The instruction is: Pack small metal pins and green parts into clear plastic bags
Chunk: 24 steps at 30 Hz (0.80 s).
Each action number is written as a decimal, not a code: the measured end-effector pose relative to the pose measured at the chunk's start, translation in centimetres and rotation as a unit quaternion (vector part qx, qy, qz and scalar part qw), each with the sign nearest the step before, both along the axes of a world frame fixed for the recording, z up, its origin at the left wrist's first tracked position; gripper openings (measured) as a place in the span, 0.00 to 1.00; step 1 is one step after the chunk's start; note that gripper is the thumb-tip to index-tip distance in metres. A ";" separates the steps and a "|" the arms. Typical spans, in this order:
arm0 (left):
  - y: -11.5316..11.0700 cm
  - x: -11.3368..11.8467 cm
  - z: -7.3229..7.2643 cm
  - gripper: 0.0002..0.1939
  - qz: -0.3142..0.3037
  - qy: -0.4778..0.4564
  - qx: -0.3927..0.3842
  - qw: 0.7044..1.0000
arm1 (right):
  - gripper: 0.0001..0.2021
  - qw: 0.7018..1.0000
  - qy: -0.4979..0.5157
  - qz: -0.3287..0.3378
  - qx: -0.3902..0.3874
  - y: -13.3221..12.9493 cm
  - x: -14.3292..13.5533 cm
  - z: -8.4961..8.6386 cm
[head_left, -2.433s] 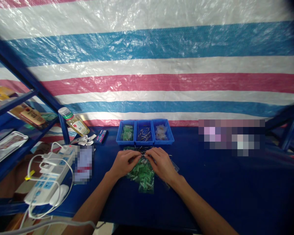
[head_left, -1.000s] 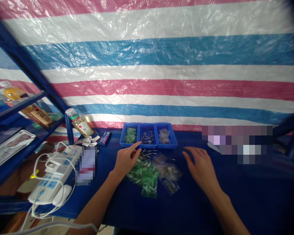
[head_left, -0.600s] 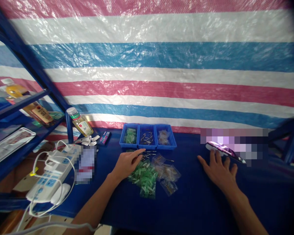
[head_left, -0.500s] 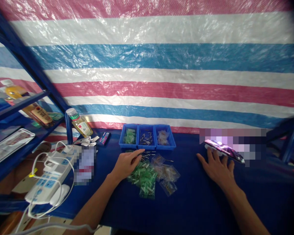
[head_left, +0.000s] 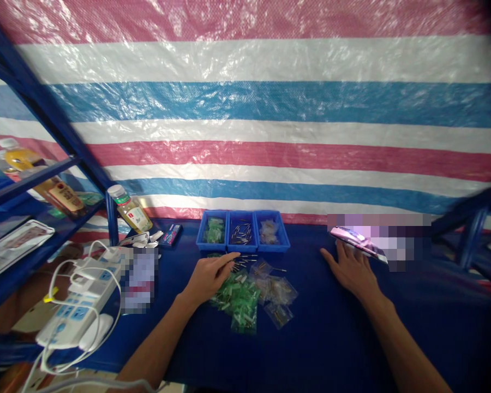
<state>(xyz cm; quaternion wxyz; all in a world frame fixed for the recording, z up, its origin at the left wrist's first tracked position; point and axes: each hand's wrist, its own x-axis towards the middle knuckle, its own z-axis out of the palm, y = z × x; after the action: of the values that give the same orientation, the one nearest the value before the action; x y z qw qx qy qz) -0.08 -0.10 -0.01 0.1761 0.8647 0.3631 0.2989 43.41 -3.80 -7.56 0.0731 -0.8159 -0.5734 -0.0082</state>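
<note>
My left hand [head_left: 208, 277] rests by a loose group of thin metal pieces [head_left: 245, 261], thumb and forefinger close together; whether anything is between them is too small to tell. Just below its fingertips lie green packets [head_left: 241, 300], with clear packets [head_left: 280, 289] to their right. My right hand [head_left: 354, 268] is spread at the lower edge of a phone [head_left: 358, 243], its fingertips partly hidden at the phone. Behind the packets stand three joined blue bins: green packets in the left bin [head_left: 214, 230], metal pieces in the middle bin [head_left: 241, 232], clear packets in the right bin [head_left: 269, 232].
On the left are a white power strip [head_left: 79, 300] with looping cables, a bottle [head_left: 131, 210], a small dark blue box [head_left: 172, 234] and a blurred packet [head_left: 139, 281]. A blue metal frame [head_left: 112, 218] rises there. Striped sheeting [head_left: 270, 158] hangs behind the blue table [head_left: 303, 349].
My right hand and the phone have shifted slightly left, and the phone is tilted a little differently. My left hand stays by the metal pieces. The camera view has shifted slightly.
</note>
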 end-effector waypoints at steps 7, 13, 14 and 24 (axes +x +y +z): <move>0.0 -0.1 0.1 0.17 0.013 0.004 0.000 1.000 | 0.38 1.000 0.011 0.016 0.005 0.8 0.6 0.0; 0.0 -0.1 0.3 0.17 0.005 0.004 0.004 1.000 | 0.42 1.000 -0.001 0.003 0.000 1.8 1.1 -0.9; 0.0 -0.1 0.3 0.17 0.005 0.005 0.004 1.000 | 0.43 1.000 -0.005 0.001 -0.001 2.0 1.2 -1.0; 0.1 -0.4 0.1 0.18 0.007 0.008 -0.006 1.000 | 0.45 1.000 0.014 -0.024 -0.002 2.8 1.0 -0.9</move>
<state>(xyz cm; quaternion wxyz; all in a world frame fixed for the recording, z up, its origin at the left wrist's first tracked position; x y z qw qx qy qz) -0.43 -0.02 0.08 0.1760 0.8636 0.3723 0.2908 44.44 -0.98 -8.50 0.0789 -0.8297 -0.5526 0.0023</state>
